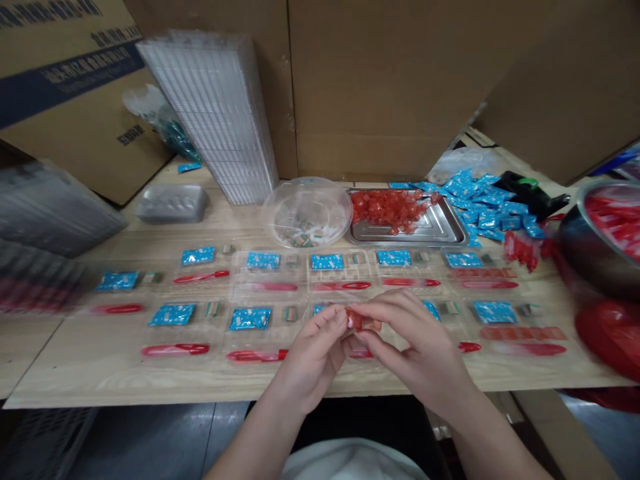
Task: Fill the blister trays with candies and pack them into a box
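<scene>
My left hand (pixel 320 350) and my right hand (pixel 415 340) meet above the front row of trays. Pinched between their fingertips are small red translucent blocks (pixel 356 320); fingers partly cover them. Below lie clear plastic trays holding blue printed packets (pixel 251 319), small striped pieces (pixel 291 313) and red pens (pixel 175 349). In the rightmost front tray there is also a row of red translucent blocks (pixel 523 333), and the tray behind it has a similar row (pixel 483 273). My hands hide part of the middle front trays.
Loose red blocks (pixel 387 208) heap on a metal tray (pixel 445 230) beside a round clear container (pixel 307 207). Blue packets (pixel 480 200) pile up behind. A metal bowl (pixel 575 233) of red items stands right. Stacked clear trays (pixel 215 120) rise at the back before cardboard boxes (pixel 380 87).
</scene>
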A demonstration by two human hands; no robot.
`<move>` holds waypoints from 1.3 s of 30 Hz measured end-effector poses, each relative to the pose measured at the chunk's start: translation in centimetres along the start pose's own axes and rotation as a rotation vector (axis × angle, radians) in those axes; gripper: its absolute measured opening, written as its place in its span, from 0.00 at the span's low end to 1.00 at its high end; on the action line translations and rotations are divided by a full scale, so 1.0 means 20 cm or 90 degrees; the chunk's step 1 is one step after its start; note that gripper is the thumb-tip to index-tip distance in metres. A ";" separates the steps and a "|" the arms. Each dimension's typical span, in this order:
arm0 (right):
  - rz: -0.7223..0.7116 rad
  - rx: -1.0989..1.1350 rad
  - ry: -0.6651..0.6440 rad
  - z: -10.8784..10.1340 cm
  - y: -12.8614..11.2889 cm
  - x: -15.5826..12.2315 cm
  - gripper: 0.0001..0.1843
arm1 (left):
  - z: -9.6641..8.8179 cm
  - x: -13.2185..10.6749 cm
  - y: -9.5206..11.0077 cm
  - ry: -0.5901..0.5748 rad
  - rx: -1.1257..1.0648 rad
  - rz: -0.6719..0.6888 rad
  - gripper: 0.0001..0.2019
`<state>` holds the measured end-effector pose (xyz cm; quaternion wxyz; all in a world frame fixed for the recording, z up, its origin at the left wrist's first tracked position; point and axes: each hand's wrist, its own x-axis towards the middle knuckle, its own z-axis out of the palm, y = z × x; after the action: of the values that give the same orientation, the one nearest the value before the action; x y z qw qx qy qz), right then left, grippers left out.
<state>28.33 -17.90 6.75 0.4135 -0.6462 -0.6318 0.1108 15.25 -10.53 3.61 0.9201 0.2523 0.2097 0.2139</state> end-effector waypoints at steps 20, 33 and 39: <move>0.010 0.058 0.007 -0.01 0.00 0.00 0.11 | -0.02 0.00 -0.01 -0.018 -0.010 0.018 0.05; 0.107 0.143 0.038 0.00 0.05 -0.02 0.12 | -0.03 0.01 0.00 0.019 -0.026 0.050 0.09; 0.120 0.129 0.020 0.02 0.08 -0.03 0.13 | -0.05 0.02 -0.01 0.047 0.108 0.065 0.10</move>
<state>29.03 -18.12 5.10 0.4742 -0.6594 -0.5472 0.2022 15.11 -10.07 2.71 0.8749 0.3318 0.2475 0.2513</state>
